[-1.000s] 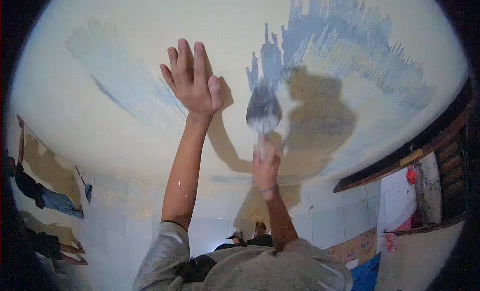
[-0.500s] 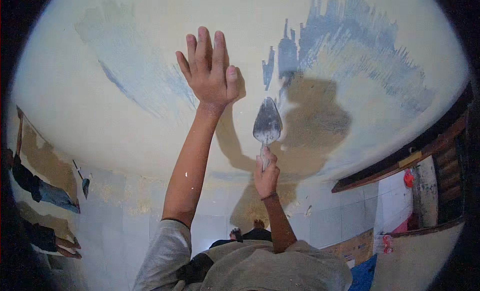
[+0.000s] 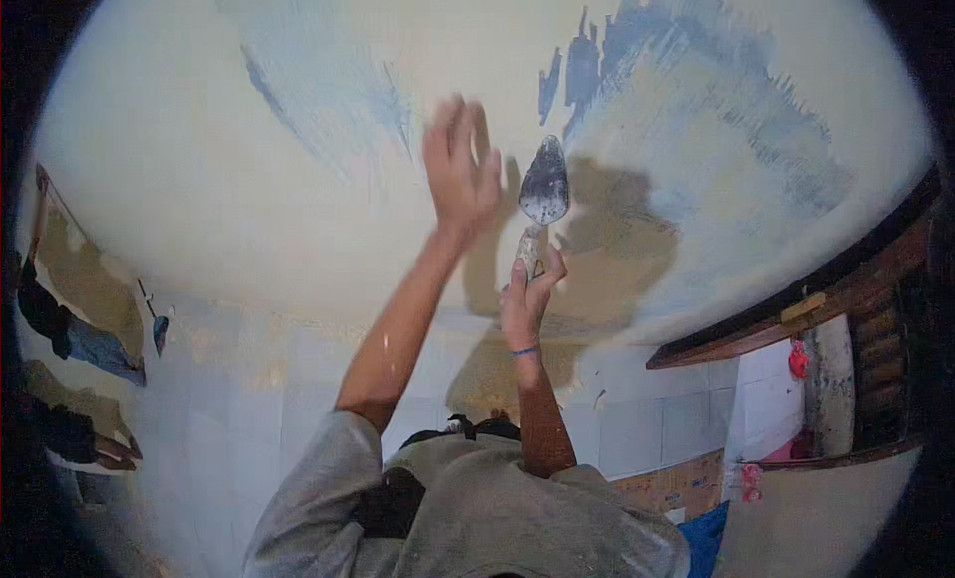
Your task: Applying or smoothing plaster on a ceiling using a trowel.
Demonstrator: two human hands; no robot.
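Note:
My right hand [image 3: 525,309] grips the pale, smeared handle of a pointed trowel [image 3: 544,183]. Its grey blade, flecked with white, points up in front of the cream wall [image 3: 328,250]. Whether the blade touches the wall I cannot tell. To the left, my left hand [image 3: 461,175] is raised with its palm toward the wall, holding nothing. Its fingers are stretched out and a little blurred, and a shadow falls just beside it. Above the trowel and to its right spreads a rough blue-grey patch [image 3: 686,41]; a paler one [image 3: 318,71] lies to the left.
Another person [image 3: 85,344] in a dark top and jeans appears at the far left, near a hanging dark tool [image 3: 160,334]. At the right are a wooden beam [image 3: 736,329], a red object [image 3: 798,359] and blue cloth [image 3: 704,538]. Grey tiles [image 3: 637,434] lie below the wall.
My left hand has swung right and slightly down, closer to the trowel. My right hand has lifted the trowel higher. The view has shifted, with the wall patches sitting higher at the left.

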